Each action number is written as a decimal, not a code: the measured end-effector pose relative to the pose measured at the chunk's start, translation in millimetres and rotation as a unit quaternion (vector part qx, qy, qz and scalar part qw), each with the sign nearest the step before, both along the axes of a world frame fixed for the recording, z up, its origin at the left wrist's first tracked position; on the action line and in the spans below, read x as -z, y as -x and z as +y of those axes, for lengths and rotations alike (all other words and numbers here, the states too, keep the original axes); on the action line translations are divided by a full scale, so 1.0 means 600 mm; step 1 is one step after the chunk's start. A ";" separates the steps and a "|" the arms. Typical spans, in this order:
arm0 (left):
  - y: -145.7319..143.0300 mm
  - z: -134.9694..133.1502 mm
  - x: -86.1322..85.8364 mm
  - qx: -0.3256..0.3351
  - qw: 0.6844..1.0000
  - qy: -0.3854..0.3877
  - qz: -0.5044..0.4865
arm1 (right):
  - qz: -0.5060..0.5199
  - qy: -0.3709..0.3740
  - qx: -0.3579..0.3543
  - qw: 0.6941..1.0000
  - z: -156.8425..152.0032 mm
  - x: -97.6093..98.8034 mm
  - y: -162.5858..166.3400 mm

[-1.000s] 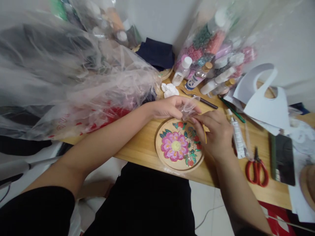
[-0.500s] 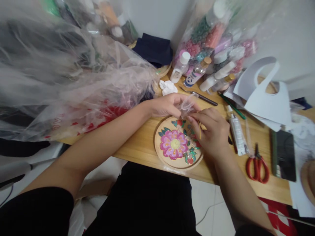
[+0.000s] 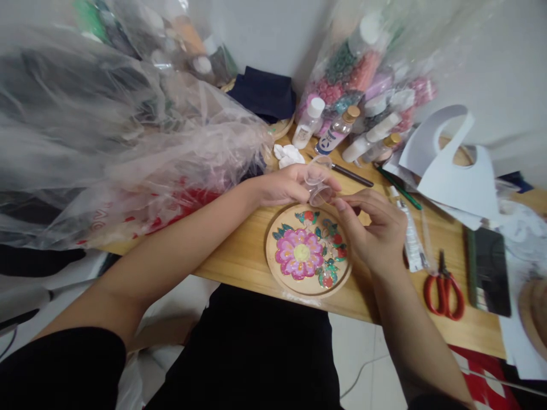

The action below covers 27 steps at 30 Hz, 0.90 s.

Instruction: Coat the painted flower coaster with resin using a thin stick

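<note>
A round wooden disc (image 3: 308, 251) painted with a pink flower and green leaves lies at the near edge of the wooden table (image 3: 239, 256). Just above its far rim my left hand (image 3: 287, 185) grips a small clear plastic piece (image 3: 318, 185), perhaps a tiny bag or cup. My right hand (image 3: 376, 230) hovers over the disc's right side, its fingertips pinched together at that clear piece. Whether anything else sits in the right hand's fingers is hidden.
Big clear plastic bags (image 3: 119, 125) fill the left. Bottles (image 3: 337, 131) and a bag of coloured beads (image 3: 363, 74) stand behind. To the right lie a glue tube (image 3: 412, 239), red scissors (image 3: 444, 287), white cut paper (image 3: 453, 171), a dark phone (image 3: 491, 273). A dark-handled tool (image 3: 352, 175) rests beyond my hands.
Both hands shifted slightly up and away from me. The yellow strip seen by my right palm earlier no longer shows. The clear piece sits higher in my left fingers.
</note>
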State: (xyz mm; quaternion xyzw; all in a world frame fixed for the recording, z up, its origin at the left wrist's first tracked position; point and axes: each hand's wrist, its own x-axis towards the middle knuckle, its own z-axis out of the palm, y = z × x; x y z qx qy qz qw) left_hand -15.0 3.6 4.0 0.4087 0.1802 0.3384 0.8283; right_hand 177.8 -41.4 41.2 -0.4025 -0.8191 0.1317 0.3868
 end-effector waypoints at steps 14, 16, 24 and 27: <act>-0.003 0.000 -0.004 -0.024 1.000 0.013 0.008 | -0.087 -0.003 -0.253 0.964 -0.028 -0.011 0.030; -0.003 0.000 -0.005 -0.023 1.000 0.019 0.006 | -0.095 0.001 -0.262 0.960 -0.029 -0.004 0.033; -0.005 0.000 -0.006 -0.020 1.000 0.021 0.010 | -0.115 0.014 -0.271 0.956 -0.030 0.005 0.034; -0.007 0.001 -0.006 -0.019 1.000 0.020 0.006 | -0.108 0.015 -0.276 0.955 -0.030 0.004 0.036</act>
